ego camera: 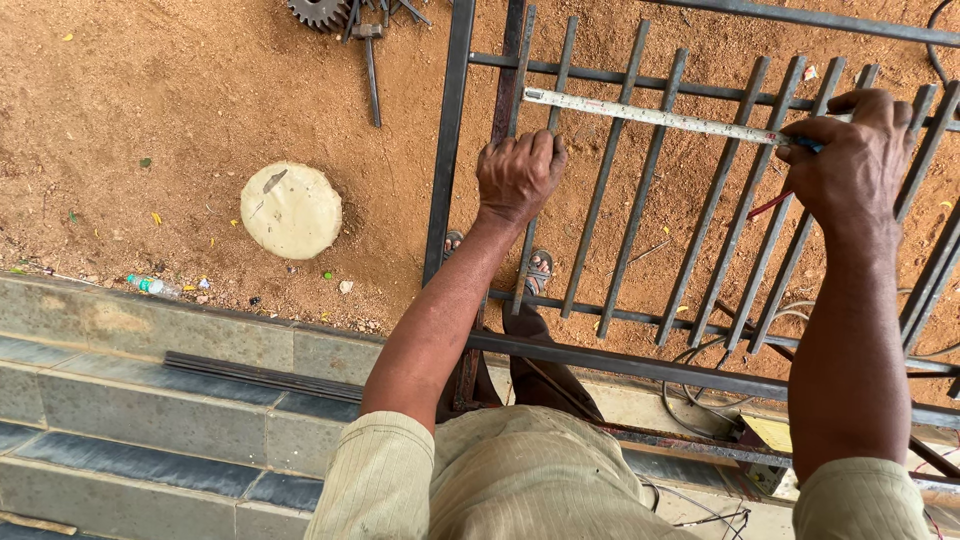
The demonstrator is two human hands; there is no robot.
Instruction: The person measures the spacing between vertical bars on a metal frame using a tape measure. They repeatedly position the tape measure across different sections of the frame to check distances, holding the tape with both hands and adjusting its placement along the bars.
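Red dirt ground below, welded steel grille (pixel 690 215) laid flat. Left hand (pixel 517 175) grips a bar, right hand (pixel 850 160) pinches the tape measure (pixel 650 117) stretched across the bars; measuring looks underway, no marks visible yet.

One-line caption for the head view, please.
Left hand grips a gate bar; right hand stretches a tape measure across it.

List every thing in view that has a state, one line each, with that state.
Tape measure: pulled out, stretched across the bars.
Metal gate: lying flat above the dirt, bars bare.
Left hand: gripping a bar, pinning the tape's end.
Right hand: closed on the tape's far end.
Round stone slab: flat on the dirt, chipped.
Gear wheel: lying on the ground, partly out of frame.
Plastic bottle: on its side by the step.
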